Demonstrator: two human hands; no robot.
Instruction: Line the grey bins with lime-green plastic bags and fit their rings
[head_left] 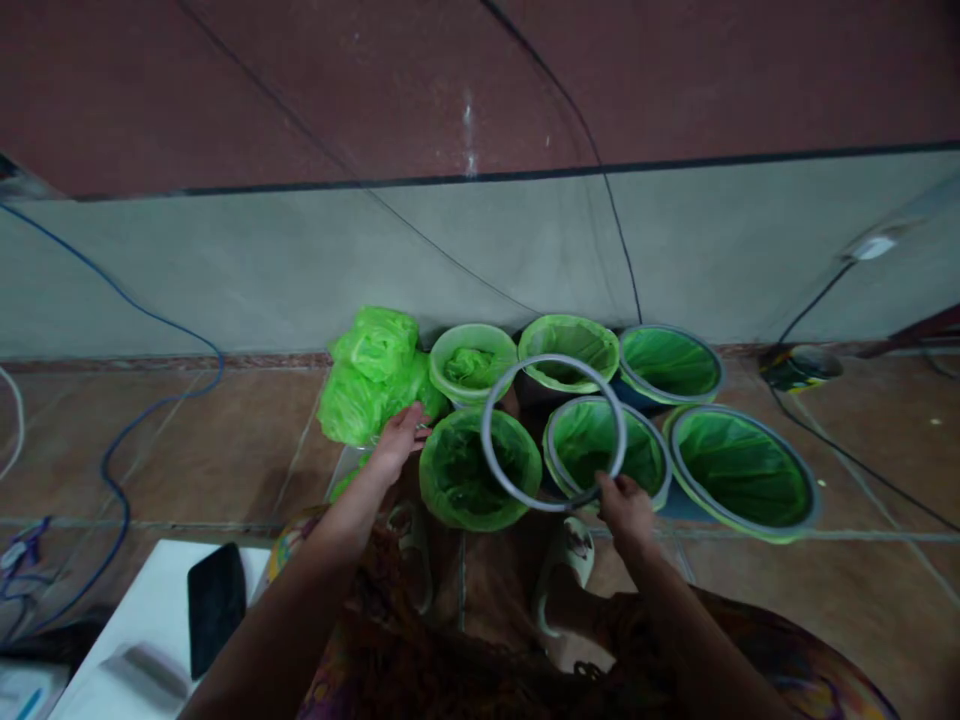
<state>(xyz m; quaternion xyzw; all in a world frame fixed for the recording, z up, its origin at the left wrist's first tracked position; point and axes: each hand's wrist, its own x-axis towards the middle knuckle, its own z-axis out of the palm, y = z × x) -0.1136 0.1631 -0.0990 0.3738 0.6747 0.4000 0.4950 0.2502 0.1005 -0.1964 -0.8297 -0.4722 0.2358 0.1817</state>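
Observation:
My right hand is closed on the lower right edge of a grey ring, raised and tilted over the bins. Through the ring I see parts of a front bin with a green liner and of the bins behind and beside it. My left hand is held just left of that front bin, fingers stretched out and holding nothing I can see. A heap of crumpled green bags lies beyond it. Front middle, another lined bin wears a grey ring on its rim.
Right are two lined bins with grey rings, one in front and one behind. At the back stand a pale bin with a bag inside and a lined bin. A phone lies on a white surface. A blue cable crosses the floor.

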